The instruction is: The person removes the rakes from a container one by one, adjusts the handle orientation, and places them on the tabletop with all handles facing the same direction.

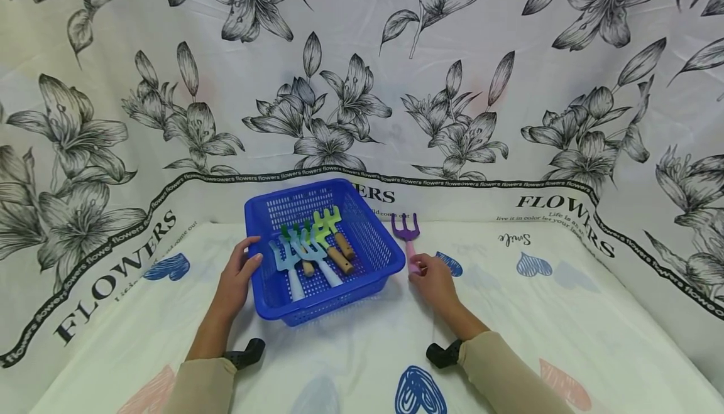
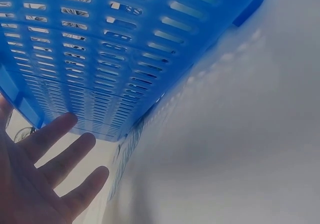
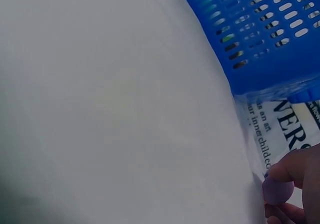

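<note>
Pinches the purple fork by its pink handle with the right hand, with thumb and fingers curled in near the rear end. Points its three prongs away from the body, just beside the right rim of the blue basket. In the right wrist view, reveals the handle's rounded end between thumb and fingers. Cannot tell about contact between fork and tabletop.

Rests thumb and forefinger of the left hand at the basket's left rim, in a loose touch rather than a clench. In the left wrist view, stretches three fingers straight and spread, just outside the slotted wall.

Inside the basket, lying together with some overlap: two light-blue forks toward the left, a dark green fork with a wooden handle, partly hidden by them, and two lime forks with wooden handles toward the right.

On both wrists, black mounts beside beige sleeves. Behind the basket, a white curtain with printed black lilies and lettering. Across the tabletop, pink and blue printed hearts.
</note>
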